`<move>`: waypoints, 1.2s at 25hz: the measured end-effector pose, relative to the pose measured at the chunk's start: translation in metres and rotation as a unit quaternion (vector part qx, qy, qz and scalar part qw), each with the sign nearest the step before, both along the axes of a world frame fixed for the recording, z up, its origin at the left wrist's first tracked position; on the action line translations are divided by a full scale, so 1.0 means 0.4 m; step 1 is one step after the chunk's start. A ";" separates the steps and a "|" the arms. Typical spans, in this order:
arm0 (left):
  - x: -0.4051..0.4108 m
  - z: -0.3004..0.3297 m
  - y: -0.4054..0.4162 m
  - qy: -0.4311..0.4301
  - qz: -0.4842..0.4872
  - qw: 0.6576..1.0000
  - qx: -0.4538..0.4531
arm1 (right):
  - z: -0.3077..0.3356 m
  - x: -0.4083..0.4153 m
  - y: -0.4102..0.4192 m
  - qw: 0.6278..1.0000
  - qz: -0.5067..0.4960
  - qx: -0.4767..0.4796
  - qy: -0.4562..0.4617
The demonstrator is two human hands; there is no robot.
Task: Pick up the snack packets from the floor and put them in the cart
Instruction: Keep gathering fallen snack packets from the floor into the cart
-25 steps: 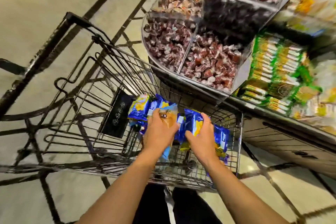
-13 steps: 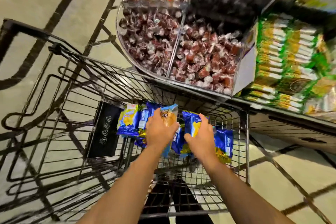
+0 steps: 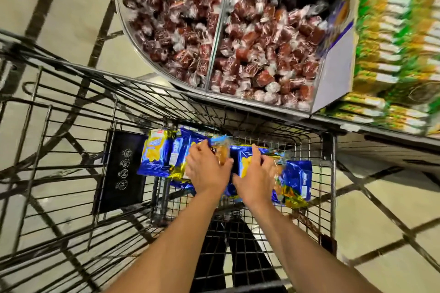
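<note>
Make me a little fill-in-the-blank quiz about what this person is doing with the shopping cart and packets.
1. Both hands, the left hand and the right hand, hold snack packets over the wire ____.
2. The snack packets are mostly ____ with yellow print.
3. The clear bin beyond the cart holds wrapped ____ sweets.
4. The black panel with white symbols lies to the ____ of the packets.

Missing words: cart; blue; brown; left

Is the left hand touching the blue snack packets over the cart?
Touching. The head view shows the left hand lying on the blue snack packets, its fingers curled over their top edge with no gap, above the cart.
</note>
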State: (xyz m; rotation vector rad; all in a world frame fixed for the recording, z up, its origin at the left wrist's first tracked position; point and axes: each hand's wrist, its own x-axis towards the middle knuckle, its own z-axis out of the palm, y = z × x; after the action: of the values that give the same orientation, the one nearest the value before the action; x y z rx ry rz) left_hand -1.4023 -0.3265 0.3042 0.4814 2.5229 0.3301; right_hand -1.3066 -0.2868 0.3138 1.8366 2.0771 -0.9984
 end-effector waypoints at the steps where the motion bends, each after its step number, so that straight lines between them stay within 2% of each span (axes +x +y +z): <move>1: 0.005 -0.004 0.000 -0.002 0.004 1.000 0.001 | -0.007 0.000 -0.006 1.000 0.004 -0.001 -0.001; 7: 0.034 0.006 -0.028 -0.021 0.011 0.999 0.040 | -0.006 0.017 -0.032 1.000 -0.012 0.021 0.018; 11: 0.038 0.055 -0.070 -0.003 0.009 0.997 0.074 | 0.042 0.027 -0.046 0.997 -0.052 0.040 0.047; 14: 0.042 0.122 -0.098 0.029 -0.064 0.992 0.105 | 0.101 0.067 -0.036 0.994 -0.024 0.092 0.058; 16: 0.047 0.166 -0.103 0.062 -0.152 0.981 0.104 | 0.142 0.114 -0.022 0.992 0.014 0.119 0.026; 19: 0.098 0.243 -0.107 0.096 -0.287 0.949 0.085 | 0.216 0.222 -0.023 0.978 0.090 0.180 -0.051; 22: 0.186 0.324 -0.116 0.128 -0.390 0.909 0.065 | 0.295 0.340 -0.044 0.967 0.116 0.203 -0.096; 25: 0.286 0.366 -0.121 0.137 -0.431 0.889 0.070 | 0.346 0.453 -0.076 0.965 0.101 0.215 -0.110; 30: 0.529 0.404 -0.142 0.105 -0.456 0.881 0.071 | 0.386 0.712 -0.127 0.970 0.039 0.224 -0.089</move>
State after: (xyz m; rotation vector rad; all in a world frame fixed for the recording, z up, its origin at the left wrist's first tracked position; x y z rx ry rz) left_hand -1.1906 -0.3832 0.4656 1.7388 2.1551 0.0878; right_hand -1.0218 -0.3376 0.4683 1.9289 2.3764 -0.3437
